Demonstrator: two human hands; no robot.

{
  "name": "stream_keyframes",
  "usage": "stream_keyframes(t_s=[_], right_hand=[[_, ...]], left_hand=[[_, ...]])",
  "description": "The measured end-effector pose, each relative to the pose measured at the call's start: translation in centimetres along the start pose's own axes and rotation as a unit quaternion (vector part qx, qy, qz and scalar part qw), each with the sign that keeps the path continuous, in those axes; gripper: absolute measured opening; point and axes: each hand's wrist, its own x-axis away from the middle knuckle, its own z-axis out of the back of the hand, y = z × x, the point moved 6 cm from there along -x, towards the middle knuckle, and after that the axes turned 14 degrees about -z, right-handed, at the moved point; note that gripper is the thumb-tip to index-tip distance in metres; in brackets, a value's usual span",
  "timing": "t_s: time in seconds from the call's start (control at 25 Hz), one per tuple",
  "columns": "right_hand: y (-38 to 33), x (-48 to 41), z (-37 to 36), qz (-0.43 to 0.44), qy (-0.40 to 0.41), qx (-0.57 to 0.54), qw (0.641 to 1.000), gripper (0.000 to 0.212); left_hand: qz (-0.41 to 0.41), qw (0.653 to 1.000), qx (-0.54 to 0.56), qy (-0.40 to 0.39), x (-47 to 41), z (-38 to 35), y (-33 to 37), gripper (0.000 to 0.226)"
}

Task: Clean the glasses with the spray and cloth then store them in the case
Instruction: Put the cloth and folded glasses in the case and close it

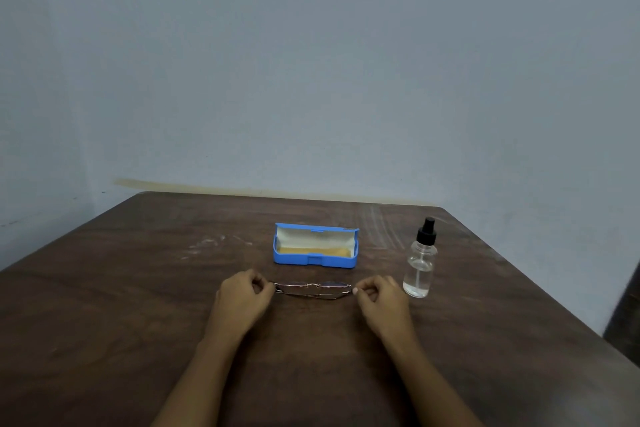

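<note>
Thin metal-framed glasses (313,289) with folded arms sit just over the brown table, held at both ends. My left hand (242,298) pinches the left end and my right hand (381,298) pinches the right end. Behind them a blue case (315,260) stands open, with a white lining and a yellow cloth (313,251) lying inside. To the right stands a clear spray bottle (420,265) with a black nozzle, close beside my right hand.
The wooden table (138,305) reaches a pale blue wall (311,80) at the back. Its right edge slants down past the bottle, and something dark (627,312) stands beyond that edge. Pale scuff marks lie on the tabletop left of the case.
</note>
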Motion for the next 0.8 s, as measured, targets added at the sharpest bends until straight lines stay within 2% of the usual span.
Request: stream_keyframes(t_s=[0.28, 0.48, 0.68, 0.8], right_hand=[[-0.4, 0.0, -0.4, -0.003, -0.043, 0.040, 0.998, 0.015], [-0.2, -0.1, -0.4, -0.015, -0.044, -0.002, 0.999, 0.011], [0.1, -0.1, -0.2, -0.041, -0.042, -0.115, 0.992, 0.006], [0.1, 0.0, -0.5, -0.065, -0.076, -0.260, 0.960, 0.009]], left_hand=[[-0.009, 0.999, -0.010, -0.038, 0.2, -0.2, 0.5, 0.012], [0.000, 0.999, 0.001, -0.037, 0.1, -0.3, 0.3, 0.015], [-0.023, 0.999, 0.039, -0.026, 0.1, -0.3, 0.7, 0.010], [-0.039, 0.994, 0.105, 0.008, 0.0, 0.0, 1.4, 0.012]])
